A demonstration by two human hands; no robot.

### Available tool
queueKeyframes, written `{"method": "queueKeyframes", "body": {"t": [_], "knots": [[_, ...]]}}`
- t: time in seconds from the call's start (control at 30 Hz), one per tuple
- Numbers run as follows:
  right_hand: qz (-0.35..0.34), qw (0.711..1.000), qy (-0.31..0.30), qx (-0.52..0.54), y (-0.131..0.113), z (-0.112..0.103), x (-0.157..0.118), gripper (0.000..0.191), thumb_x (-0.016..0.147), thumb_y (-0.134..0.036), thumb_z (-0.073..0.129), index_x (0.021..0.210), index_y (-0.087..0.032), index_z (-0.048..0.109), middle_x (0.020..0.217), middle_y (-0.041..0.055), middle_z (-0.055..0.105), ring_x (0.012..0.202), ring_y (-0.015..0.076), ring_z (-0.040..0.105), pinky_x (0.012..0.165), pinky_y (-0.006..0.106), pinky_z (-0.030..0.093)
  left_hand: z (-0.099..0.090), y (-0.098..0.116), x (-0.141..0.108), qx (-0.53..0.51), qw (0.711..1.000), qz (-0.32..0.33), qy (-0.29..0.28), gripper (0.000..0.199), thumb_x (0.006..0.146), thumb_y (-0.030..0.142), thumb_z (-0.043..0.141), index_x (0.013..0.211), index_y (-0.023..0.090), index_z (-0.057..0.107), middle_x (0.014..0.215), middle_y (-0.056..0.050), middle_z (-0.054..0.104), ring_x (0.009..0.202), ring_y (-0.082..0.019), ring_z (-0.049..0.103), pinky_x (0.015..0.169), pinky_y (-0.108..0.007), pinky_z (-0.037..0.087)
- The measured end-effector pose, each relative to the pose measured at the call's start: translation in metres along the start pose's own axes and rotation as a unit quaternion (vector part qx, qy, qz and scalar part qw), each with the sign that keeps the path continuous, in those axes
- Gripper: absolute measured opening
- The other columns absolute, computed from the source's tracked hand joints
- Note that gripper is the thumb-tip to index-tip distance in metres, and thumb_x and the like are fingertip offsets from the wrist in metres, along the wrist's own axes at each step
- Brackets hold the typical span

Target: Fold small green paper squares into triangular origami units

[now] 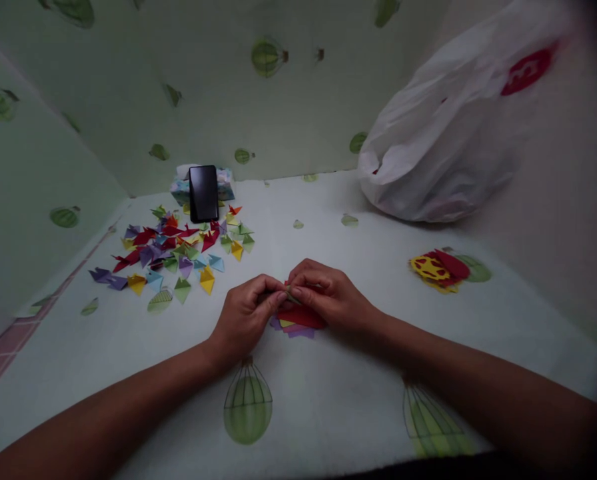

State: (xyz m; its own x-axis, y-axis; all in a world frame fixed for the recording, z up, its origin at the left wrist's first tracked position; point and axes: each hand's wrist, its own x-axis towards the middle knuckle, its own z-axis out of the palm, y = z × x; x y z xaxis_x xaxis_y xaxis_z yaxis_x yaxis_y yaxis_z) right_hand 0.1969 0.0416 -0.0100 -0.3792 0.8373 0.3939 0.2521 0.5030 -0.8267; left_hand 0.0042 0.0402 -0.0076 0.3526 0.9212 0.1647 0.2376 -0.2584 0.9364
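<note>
Just above a small stack of coloured paper (306,320), red on top with yellow, pink and purple edges below, my two hands meet. Between their fingertips is a small folded green paper (292,295). My left hand (248,313) pinches its left side with thumb and forefinger. On the other side my right hand (328,293) pinches it too, fingers curled. The fingers hide much of the green piece.
Many folded paper pieces (153,253) lie at the left, before a black phone (204,193) leaning on a tissue box (225,184). Yellow and red cut-outs (433,269) lie right, below a white plastic bag (438,147).
</note>
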Motion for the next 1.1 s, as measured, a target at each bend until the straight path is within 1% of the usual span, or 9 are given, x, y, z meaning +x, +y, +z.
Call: {"method": "queueKeyframes", "body": {"t": [0.13, 0.2, 0.3, 0.47, 0.53, 0.67, 0.9, 1.1], "knots": [[-0.012, 1.0, 0.001, -0.007, -0.001, 0.001, 0.0, 0.012, 0.09, -0.025, 0.061, 0.08, -0.018, 0.063, 0.087, 0.0047, 0.062, 0.08, 0.016, 0.058, 0.073, 0.031, 0.047, 0.0, 0.001, 0.0, -0.013, 0.999, -0.019, 0.022, 0.011, 0.085, 0.027, 0.065, 0.083, 0.017, 0.067, 0.075, -0.002, 0.07, 0.07, -0.015, 0.066, 0.066, -0.025, 0.053], [-0.014, 1.0, 0.009, -0.02, -0.002, 0.002, -0.001, 0.011, 0.088, -0.023, 0.063, 0.079, -0.019, 0.061, 0.087, 0.0046, 0.061, 0.08, 0.0163, 0.058, 0.073, 0.031, 0.046, 0.001, 0.002, -0.001, -0.033, 0.999, -0.031, 0.028, 0.012, 0.085, 0.028, 0.065, 0.083, 0.017, 0.066, 0.075, -0.002, 0.07, 0.07, -0.015, 0.067, 0.066, -0.025, 0.053], [-0.035, 0.997, 0.033, -0.054, -0.003, 0.004, -0.003, 0.012, 0.089, -0.018, 0.057, 0.077, -0.019, 0.058, 0.087, 0.006, 0.059, 0.082, 0.0177, 0.056, 0.074, 0.033, 0.046, 0.004, 0.003, -0.002, -0.076, 0.996, -0.048, 0.027, 0.012, 0.085, 0.029, 0.065, 0.085, 0.017, 0.065, 0.078, -0.001, 0.071, 0.072, -0.015, 0.068, 0.069, -0.025, 0.055], [-0.079, 0.985, 0.057, -0.144, -0.004, 0.01, -0.006, 0.011, 0.09, -0.016, 0.052, 0.08, -0.018, 0.055, 0.09, 0.0092, 0.06, 0.085, 0.0212, 0.056, 0.078, 0.039, 0.046, 0.005, 0.001, -0.002, -0.043, 0.998, -0.034, 0.034, 0.008, 0.082, 0.025, 0.069, 0.083, 0.017, 0.068, 0.079, -0.001, 0.07, 0.073, -0.014, 0.066, 0.07, -0.024, 0.053], [-0.087, 0.98, 0.069, -0.163, -0.005, 0.012, -0.006, 0.01, 0.09, -0.015, 0.052, 0.081, -0.019, 0.055, 0.092, 0.0093, 0.06, 0.088, 0.0218, 0.056, 0.08, 0.04, 0.046, 0.005, 0.002, -0.002, -0.052, 0.997, -0.038, 0.04, 0.01, 0.082, 0.026, 0.068, 0.082, 0.017, 0.068, 0.078, -0.001, 0.069, 0.073, -0.015, 0.065, 0.07, -0.025, 0.053], [-0.096, 0.978, 0.076, -0.171, -0.004, 0.013, -0.006, 0.011, 0.09, -0.012, 0.05, 0.083, -0.019, 0.056, 0.097, 0.0104, 0.061, 0.093, 0.0227, 0.057, 0.083, 0.041, 0.047, 0.005, 0.002, -0.001, -0.082, 0.994, -0.047, 0.049, 0.011, 0.082, 0.028, 0.068, 0.081, 0.017, 0.066, 0.077, -0.001, 0.068, 0.073, -0.015, 0.065, 0.071, -0.026, 0.053], [-0.11, 0.972, 0.094, -0.184, -0.001, 0.013, -0.006, 0.01, 0.09, -0.013, 0.05, 0.085, -0.02, 0.056, 0.099, 0.0103, 0.061, 0.094, 0.0223, 0.057, 0.084, 0.041, 0.048, 0.005, -0.003, 0.001, -0.089, 0.994, -0.042, 0.044, 0.013, 0.083, 0.029, 0.067, 0.082, 0.016, 0.065, 0.079, -0.001, 0.067, 0.074, -0.015, 0.064, 0.071, -0.026, 0.053], [-0.119, 0.97, 0.107, -0.186, -0.001, 0.012, -0.006, 0.008, 0.091, -0.014, 0.051, 0.088, -0.02, 0.056, 0.1, 0.0107, 0.06, 0.096, 0.0226, 0.057, 0.084, 0.042, 0.048, 0.007, -0.003, 0.001, -0.107, 0.992, -0.025, 0.053, 0.011, 0.078, 0.023, 0.071, 0.085, 0.016, 0.066, 0.084, -0.002, 0.069, 0.079, -0.015, 0.065, 0.076, -0.027, 0.053]]}}
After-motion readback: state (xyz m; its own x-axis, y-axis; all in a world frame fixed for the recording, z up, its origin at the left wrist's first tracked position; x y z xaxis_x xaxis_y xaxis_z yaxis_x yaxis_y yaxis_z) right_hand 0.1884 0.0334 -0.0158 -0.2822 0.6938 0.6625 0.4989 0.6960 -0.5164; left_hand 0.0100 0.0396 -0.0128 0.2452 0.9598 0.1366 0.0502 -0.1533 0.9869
